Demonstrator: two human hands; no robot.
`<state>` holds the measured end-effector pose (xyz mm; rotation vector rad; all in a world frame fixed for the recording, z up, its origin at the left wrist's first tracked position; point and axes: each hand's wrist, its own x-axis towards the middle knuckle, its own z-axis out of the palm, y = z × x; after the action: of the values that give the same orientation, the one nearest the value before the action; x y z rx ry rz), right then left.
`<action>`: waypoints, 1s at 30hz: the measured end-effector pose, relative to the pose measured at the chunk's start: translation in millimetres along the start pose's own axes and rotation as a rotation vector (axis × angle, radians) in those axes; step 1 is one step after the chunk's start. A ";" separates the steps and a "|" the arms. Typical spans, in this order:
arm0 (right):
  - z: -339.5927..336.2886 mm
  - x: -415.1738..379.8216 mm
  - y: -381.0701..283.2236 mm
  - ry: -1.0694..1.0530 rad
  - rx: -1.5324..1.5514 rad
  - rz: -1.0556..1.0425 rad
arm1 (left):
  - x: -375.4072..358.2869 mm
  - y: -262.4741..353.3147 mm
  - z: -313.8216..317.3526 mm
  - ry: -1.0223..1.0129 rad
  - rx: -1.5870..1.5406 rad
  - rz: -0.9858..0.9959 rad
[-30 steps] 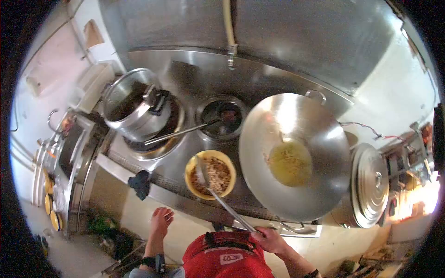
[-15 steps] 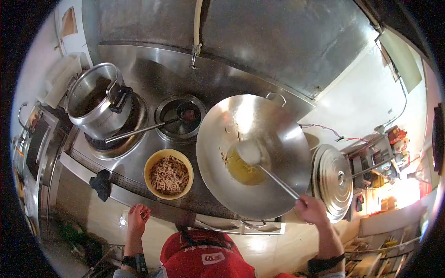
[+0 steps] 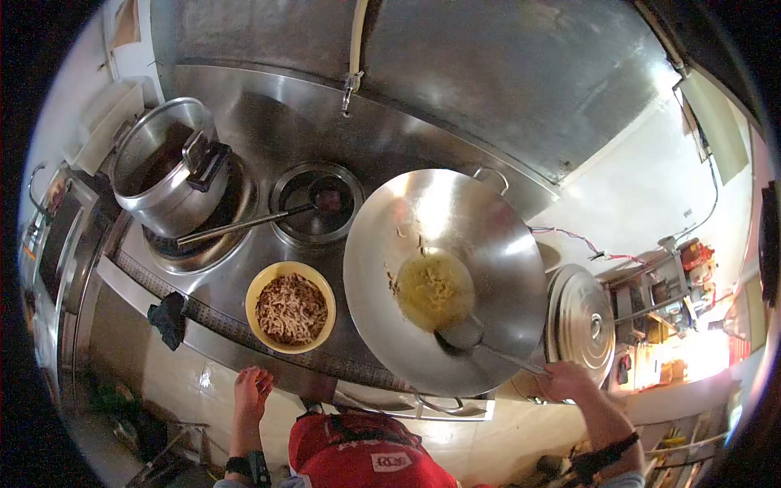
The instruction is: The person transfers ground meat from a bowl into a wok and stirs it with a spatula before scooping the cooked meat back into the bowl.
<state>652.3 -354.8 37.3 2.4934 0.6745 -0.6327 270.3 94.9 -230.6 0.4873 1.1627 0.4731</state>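
My right hand (image 3: pixel 568 381) is closed around the handle of a metal wok spatula (image 3: pixel 504 355), whose head rests low inside the large steel wok (image 3: pixel 504 244). Yellowish oil (image 3: pixel 427 305) pools at the wok's bottom, with some pale shredded bits floating in it. A few brown scraps cling to the wok's wall. My left hand (image 3: pixel 253 394) hangs in front of the counter edge with loosely bent fingers, and I see nothing in it. Just beyond it stands a yellow bowl (image 3: pixel 251 302) filled with brown shredded meat (image 3: pixel 291 311).
A deep metal pot (image 3: pixel 175 203) stands on the left burner. A ladle (image 3: pixel 244 228) lies across a round metal container (image 3: pixel 281 195). Several stacked lids (image 3: pixel 590 317) lean right of the wok. A black cloth (image 3: pixel 167 320) hangs over the counter edge, and a faucet (image 3: pixel 348 98) hangs above.
The spatula head has moved from the middle of the oil toward the wok's near side. My right hand has shifted right and down. Pale bits now show in the oil.
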 end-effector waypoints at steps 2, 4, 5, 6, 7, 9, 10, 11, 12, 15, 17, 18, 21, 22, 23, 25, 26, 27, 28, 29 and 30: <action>33.0 22.7 -2.9 0.128 0.089 -0.033 | -1.5 0.7 -0.7 0.007 0.003 0.012; 46.0 39.9 -26.5 0.109 0.152 -0.027 | -5.4 3.4 -1.5 0.013 0.006 0.025; 48.6 46.2 -37.8 0.112 0.152 -0.035 | -8.4 6.0 -2.5 0.032 0.038 0.038; 49.4 52.4 -49.4 0.098 0.175 0.014 | -9.1 8.3 -3.9 0.051 0.068 0.052; 50.4 60.0 -58.3 0.085 0.199 0.061 | 6.6 -0.4 -22.9 0.056 0.063 0.061; 60.7 81.9 -67.2 0.111 0.266 0.061 | 46.1 -28.7 -72.1 -0.100 0.189 0.298; 63.2 91.2 -71.1 0.132 0.334 0.072 | 32.1 -21.3 -63.5 -0.093 0.185 0.307; 60.8 98.8 -76.4 0.137 0.335 0.062 | 3.9 -3.4 -44.8 -0.038 0.234 0.310; 56.8 106.2 -82.0 0.145 0.349 0.079 | -12.2 6.8 -32.0 0.016 0.282 0.313; 47.0 121.6 -91.0 0.205 0.408 0.057 | 16.1 -27.4 -74.2 0.061 0.112 0.339; 35.9 131.2 -95.9 0.220 0.448 0.074 | 0.7 -24.5 -68.7 0.062 0.083 0.330; 30.5 134.3 -97.2 0.229 0.447 0.067 | -5.8 -22.6 -65.4 0.061 0.061 0.311; 8.2 138.7 -101.2 0.256 0.421 0.083 | -3.8 -40.4 -75.4 0.090 0.023 0.339; -3.4 136.9 -100.0 0.249 0.400 0.058 | -8.3 -38.4 -73.3 0.091 0.016 0.341; -15.3 135.1 -98.7 0.242 0.377 0.035 | -20.1 -32.2 -65.0 0.094 0.081 0.326; -38.9 131.9 -95.9 0.273 0.326 -0.005 | -24.8 -33.2 -61.1 0.095 0.140 0.305; -50.9 129.7 -94.8 0.299 0.282 -0.043 | -20.9 -37.9 -62.3 0.096 0.143 0.313; -64.3 126.5 -94.2 0.299 0.274 -0.041 | -16.2 -41.9 -64.1 0.098 0.145 0.322; -78.6 123.1 -93.6 0.271 0.221 -0.085 | -11.6 -45.5 -66.1 0.096 0.138 0.316; -90.6 122.0 -92.6 0.242 0.167 -0.127 | -6.6 -49.4 -68.1 0.067 0.121 0.324; -95.3 131.0 -91.2 0.202 0.191 -0.040 | -1.1 -53.6 -70.7 0.039 0.106 0.333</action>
<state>731.3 -188.5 11.8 2.7534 0.7716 -0.4834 208.7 59.4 -283.9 0.7720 1.1523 0.7124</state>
